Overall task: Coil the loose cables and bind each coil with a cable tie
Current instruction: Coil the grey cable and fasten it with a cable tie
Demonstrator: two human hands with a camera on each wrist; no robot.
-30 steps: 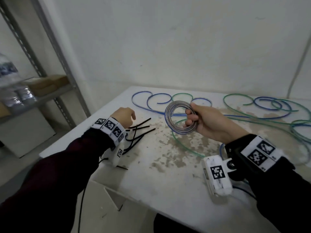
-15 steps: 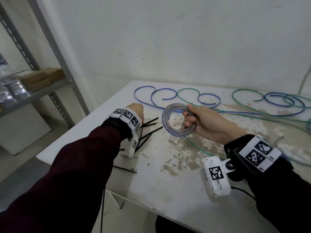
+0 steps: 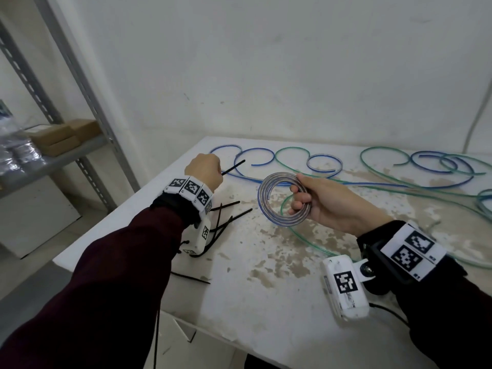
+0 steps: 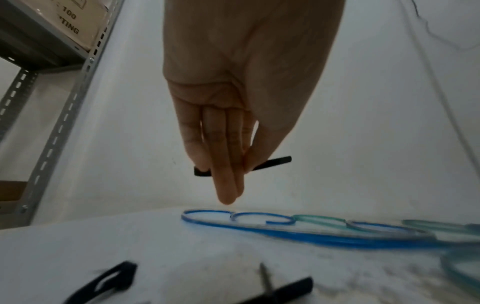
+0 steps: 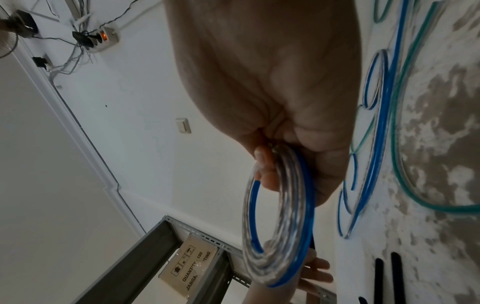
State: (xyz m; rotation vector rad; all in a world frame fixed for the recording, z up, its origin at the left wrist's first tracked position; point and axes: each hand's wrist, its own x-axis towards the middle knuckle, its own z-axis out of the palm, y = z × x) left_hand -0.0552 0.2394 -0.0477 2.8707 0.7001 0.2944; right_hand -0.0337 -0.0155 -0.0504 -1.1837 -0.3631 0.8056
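My right hand (image 3: 300, 194) grips a coiled clear-and-blue cable (image 3: 269, 203) above the table; the same coil (image 5: 280, 216) hangs from that hand's (image 5: 272, 160) fingers in the right wrist view. My left hand (image 3: 205, 170) is raised left of the coil and pinches one black cable tie (image 3: 234, 166), which sticks out toward the coil. In the left wrist view the tie (image 4: 270, 163) lies between thumb and fingers of the hand (image 4: 241, 162). Several more black ties (image 3: 226, 222) lie on the white table (image 3: 266, 302) under my left wrist.
Loose blue cables (image 3: 253, 158) and green cables (image 3: 386, 161) curl along the back of the stained table, running to the right edge. A grey metal shelf rack (image 3: 87, 83) with cardboard boxes (image 3: 61, 137) stands at the left. A white wall is close behind.
My left hand has lifted from the pile of ties with one tie in its fingers and moved up and toward the coil. The right hand keeps holding the coil.
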